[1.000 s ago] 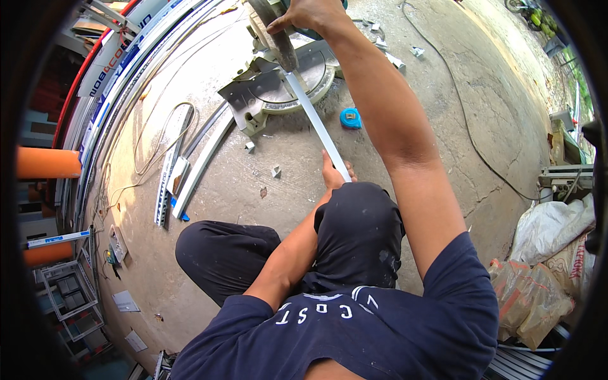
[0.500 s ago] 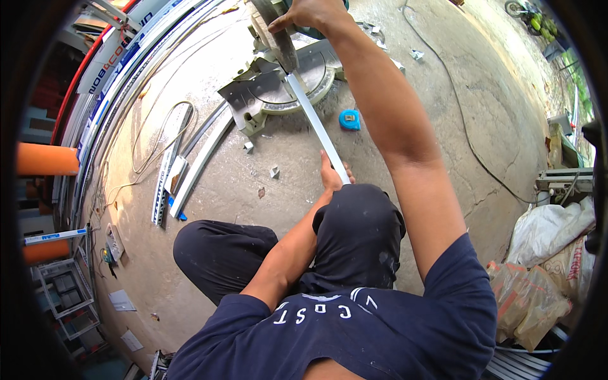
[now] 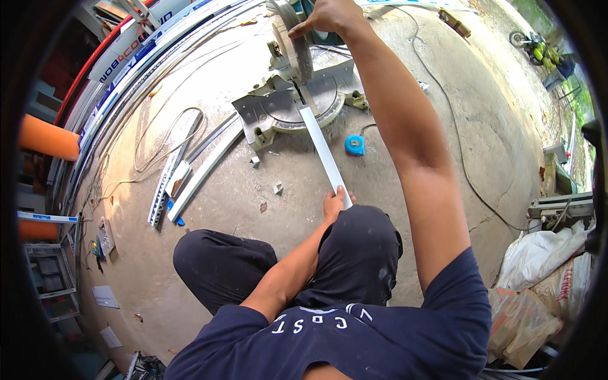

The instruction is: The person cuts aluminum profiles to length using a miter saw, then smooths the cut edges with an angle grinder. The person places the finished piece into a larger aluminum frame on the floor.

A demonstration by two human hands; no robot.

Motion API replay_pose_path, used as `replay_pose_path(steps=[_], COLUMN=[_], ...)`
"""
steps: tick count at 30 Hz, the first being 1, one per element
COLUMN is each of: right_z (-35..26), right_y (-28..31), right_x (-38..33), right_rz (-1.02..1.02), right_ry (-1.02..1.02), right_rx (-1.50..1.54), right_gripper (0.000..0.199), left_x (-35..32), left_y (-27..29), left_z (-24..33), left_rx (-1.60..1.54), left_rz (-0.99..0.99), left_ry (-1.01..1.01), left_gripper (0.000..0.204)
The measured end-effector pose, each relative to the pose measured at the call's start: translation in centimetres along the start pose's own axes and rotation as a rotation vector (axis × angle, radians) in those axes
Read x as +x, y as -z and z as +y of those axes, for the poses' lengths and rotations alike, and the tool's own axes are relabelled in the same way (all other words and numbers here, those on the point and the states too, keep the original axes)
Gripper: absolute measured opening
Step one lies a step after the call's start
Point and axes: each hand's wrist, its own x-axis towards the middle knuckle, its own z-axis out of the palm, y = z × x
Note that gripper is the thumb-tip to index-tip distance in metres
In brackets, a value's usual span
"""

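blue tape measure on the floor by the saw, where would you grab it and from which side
Grip the blue tape measure across its two flat faces, coming down from above. It lies alone on bare concrete, right of the white strip and clear of the mitre saw base, so nothing blocks a top approach. The left hand holds the strip's near end; the right hand is on the saw.

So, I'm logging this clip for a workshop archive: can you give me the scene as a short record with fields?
Place: bare concrete floor
Posture: person crouched over the work
Left hand: grips near end of long white flat strip
Right hand: on top of grey metal mitre saw
Strip: far end lies on saw base, under the blade
Nearby: small blue tape measure right of strip; white offcuts on the left
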Motion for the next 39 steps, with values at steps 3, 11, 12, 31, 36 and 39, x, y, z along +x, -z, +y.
replay_pose_path(steps=[3,11,12,31,36,39], right_z=[0.1,9.7,11.8,21.8,22.5,20.6], right_y=[-1.7,-10.0,-11.3,-19.7,-14.1,-8.6], right_x=[-0.8,-13.4,-16.7,-73.1,-68.4,-64.0], right_rz=[0.321,0.549,0.478,1.159,1.725,1.88], right_ry=[0.139,0.432,0.305,-1.396,-1.366,-1.16], right_rx=[-0.147,0.113,0.09,1.314,1.246,1.037], right_gripper=[0.142,0.082,0.073,0.079,0.056,0.054], left_x=[1.0,2.2,1.9,-0.5,-0.6,-0.9], left_y=[0.8,1.8,1.3,-9.0,-11.3,-12.7], left_z=[-1.7,-4.5,-3.8,0.0,1.0,2.1], left_rx=[0.051,0.504,0.516,0.616,0.198,0.236], left_rz=[-0.033,-0.174,-0.178,-0.467,-0.702,-0.731], left_ry=[0.011,-0.054,-0.028,-0.09,0.218,0.297], left_gripper=[0.047,0.065,0.069,0.076,0.066,0.066])
